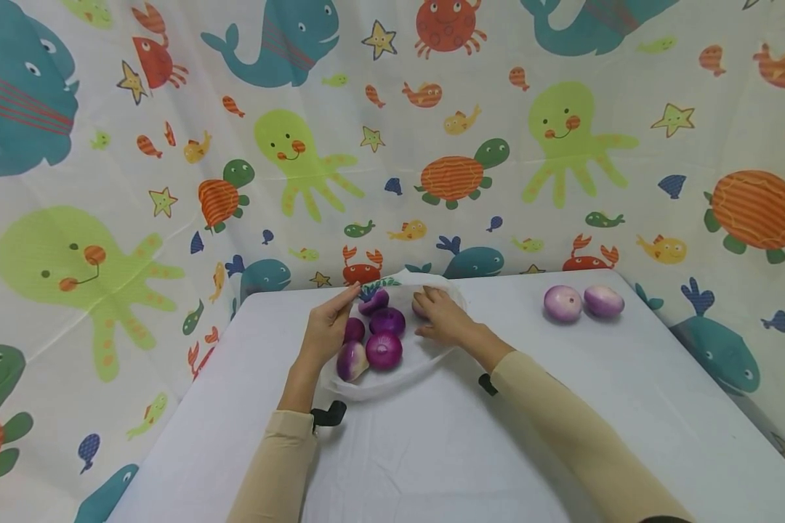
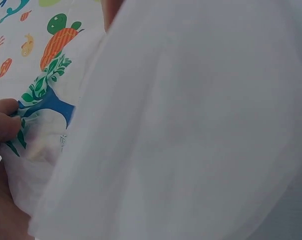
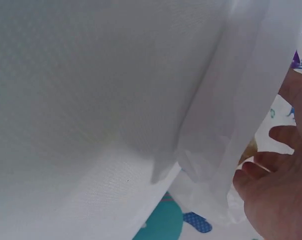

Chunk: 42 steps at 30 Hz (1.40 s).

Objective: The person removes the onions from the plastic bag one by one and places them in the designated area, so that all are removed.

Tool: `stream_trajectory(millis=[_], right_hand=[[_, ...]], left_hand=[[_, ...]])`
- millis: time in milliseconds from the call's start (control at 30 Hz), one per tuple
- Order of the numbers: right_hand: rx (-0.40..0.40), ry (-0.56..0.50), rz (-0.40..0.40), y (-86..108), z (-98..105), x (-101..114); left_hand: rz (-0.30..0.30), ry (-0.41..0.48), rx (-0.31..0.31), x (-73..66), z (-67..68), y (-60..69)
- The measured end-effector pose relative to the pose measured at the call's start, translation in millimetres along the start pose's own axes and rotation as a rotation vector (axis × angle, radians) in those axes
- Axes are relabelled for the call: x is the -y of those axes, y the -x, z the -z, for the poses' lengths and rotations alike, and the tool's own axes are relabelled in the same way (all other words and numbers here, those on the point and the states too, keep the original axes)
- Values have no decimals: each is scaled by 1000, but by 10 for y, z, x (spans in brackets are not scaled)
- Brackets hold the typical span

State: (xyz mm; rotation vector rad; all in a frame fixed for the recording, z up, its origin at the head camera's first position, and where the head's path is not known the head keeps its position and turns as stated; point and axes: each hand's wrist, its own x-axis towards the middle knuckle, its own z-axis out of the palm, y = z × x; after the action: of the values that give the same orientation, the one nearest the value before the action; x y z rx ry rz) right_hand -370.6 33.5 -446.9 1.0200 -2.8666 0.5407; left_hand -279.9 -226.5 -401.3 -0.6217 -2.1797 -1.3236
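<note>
While the left hand (image 1: 323,327) pinches the printed edge of a white plastic bag (image 1: 366,392), the right hand (image 1: 448,316) reaches in from the opposite side, its fingers spread and thumb held apart; a partly hidden onion (image 1: 418,306) lies at the fingertips, and from where I stand I cannot tell whether they touch it. Inside the bag: a cluster of red onions (image 1: 387,322), with a glossy magenta onion (image 1: 384,351) and a purple-and-white onion (image 1: 352,362) nearest the front. Outside, on the table (image 1: 425,465), well to the right: two pale purple onions (image 1: 562,303), side by side. Handling, as I judge it: the left pinch should keep the mouth wide and taut, since film this thin may fall inward; the right hand is best kept low, cupping an onion round its middle and settling it into a gap, as smooth skins may roll; the wrist should clear the rim, lest it drag the bag
</note>
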Motion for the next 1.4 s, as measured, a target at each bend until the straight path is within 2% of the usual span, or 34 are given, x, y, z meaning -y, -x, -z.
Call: stream_trajectory(millis=[600, 967, 1167, 1400], right_hand=[[-23, 126, -79, -27, -94, 53], [-74, 144, -18, -11, -105, 118], [-86, 133, -23, -11, -103, 146], [-113, 176, 19, 19, -141, 109]], left_hand=[[22, -12, 5, -6, 4, 1], [23, -12, 10, -16, 5, -1], [22, -9, 10, -16, 10, -1], [9, -4, 10, 3, 14, 1]])
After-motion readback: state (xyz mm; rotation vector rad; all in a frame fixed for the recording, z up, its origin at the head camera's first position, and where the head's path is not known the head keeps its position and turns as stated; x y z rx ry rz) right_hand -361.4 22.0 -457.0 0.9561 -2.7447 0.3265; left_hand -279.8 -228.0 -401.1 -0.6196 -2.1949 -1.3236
